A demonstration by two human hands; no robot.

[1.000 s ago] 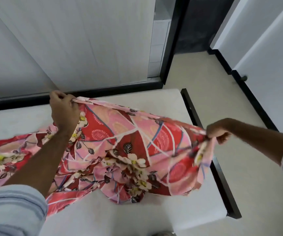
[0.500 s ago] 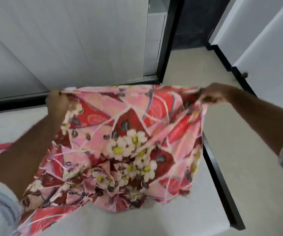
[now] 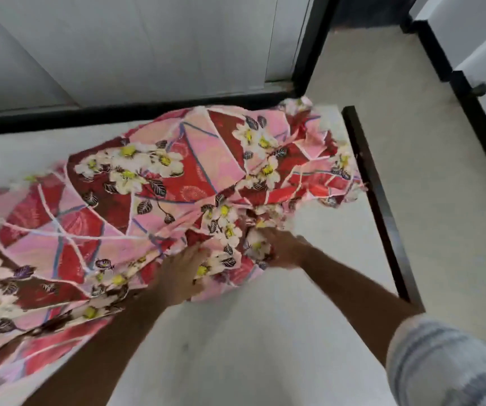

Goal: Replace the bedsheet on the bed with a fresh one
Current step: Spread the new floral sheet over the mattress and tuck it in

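A red and pink floral bedsheet [image 3: 206, 177] billows in a bunched heap over the bare white mattress [image 3: 265, 332] and spreads from the far right corner to the left edge of view. My left hand [image 3: 180, 271] and my right hand [image 3: 285, 250] sit close together at the sheet's near edge. Each has its fingers buried in the folds and grips the cloth. Both hands are blurred, and the fabric hides their fingertips.
The black bed frame [image 3: 382, 215] runs along the mattress's right side and far side. Beige floor [image 3: 411, 142] lies to the right of it. White panelled walls [image 3: 148, 48] stand behind the bed. A small dark door stop [image 3: 480, 89] sits by the right wall.
Both hands dropped from a raised, wide-apart hold and came together low in front. The sheet was flung forward and now lies billowed over the mattress's far right part.
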